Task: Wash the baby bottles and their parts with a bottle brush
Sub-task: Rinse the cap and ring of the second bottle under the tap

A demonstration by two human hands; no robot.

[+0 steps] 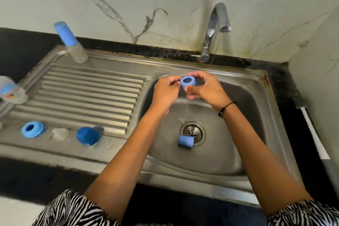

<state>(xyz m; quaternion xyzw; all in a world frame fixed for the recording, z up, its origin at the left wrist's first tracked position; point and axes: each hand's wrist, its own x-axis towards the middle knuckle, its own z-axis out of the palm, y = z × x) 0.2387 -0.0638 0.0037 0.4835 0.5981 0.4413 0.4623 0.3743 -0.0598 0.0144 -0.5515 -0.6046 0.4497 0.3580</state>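
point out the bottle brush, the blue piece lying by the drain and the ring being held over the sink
bottle brush (310, 121): head view, on its white handle.
blue piece by the drain (185, 141): head view, on its side wall.
blue ring (189, 81): head view, on its rim, between both hands.

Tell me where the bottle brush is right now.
In the head view, the bottle brush lies untouched on the dark counter right of the sink, along the wall.

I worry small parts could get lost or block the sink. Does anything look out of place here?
Yes. A blue cap lies on its side in the basin, right against the drain, where it could hinder draining. The bottle brush lies unused on the counter at right while both hands hold a blue ring under the running tap.
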